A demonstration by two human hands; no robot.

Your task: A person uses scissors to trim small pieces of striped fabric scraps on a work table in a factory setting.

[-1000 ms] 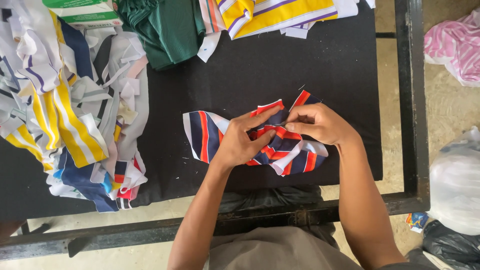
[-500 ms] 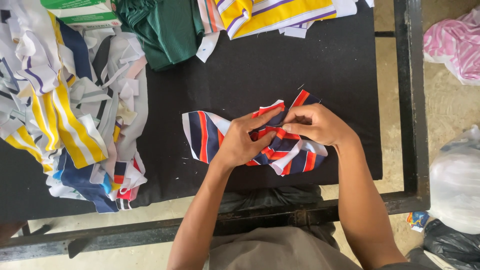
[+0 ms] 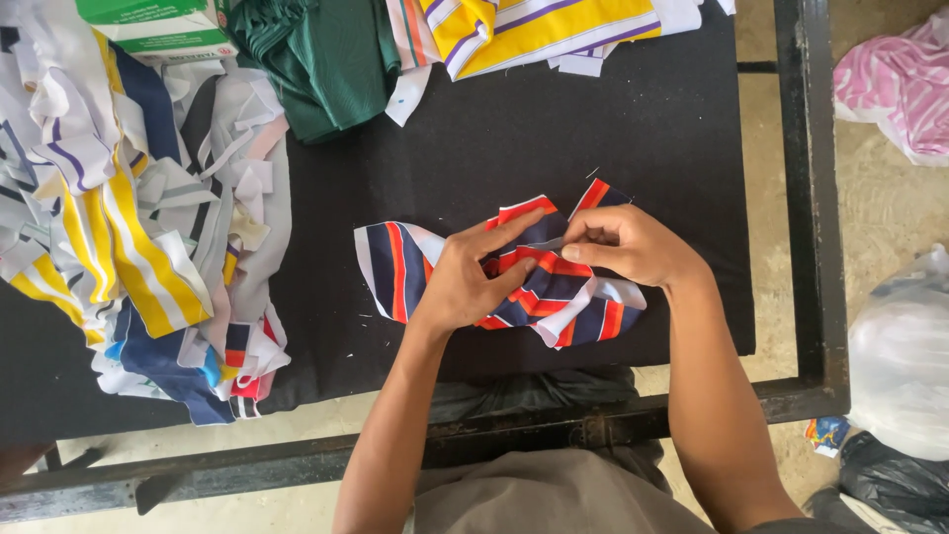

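Note:
A striped fabric piece in navy, red and white lies crumpled on the black table top. My left hand presses flat on its middle, fingers stretched toward the right. My right hand pinches a fold of the same fabric at its upper right, fingertips meeting those of the left hand. Part of the cloth is hidden under both hands.
A big heap of yellow, white and navy striped scraps covers the table's left side. Green cloth and a green-white box lie at the back, yellow striped fabric beside them. Black metal frame, pink striped cloth and plastic bags on the right.
Both hands shifted only slightly on the striped fabric; the right fingers have worked the fold a little closer to the left hand.

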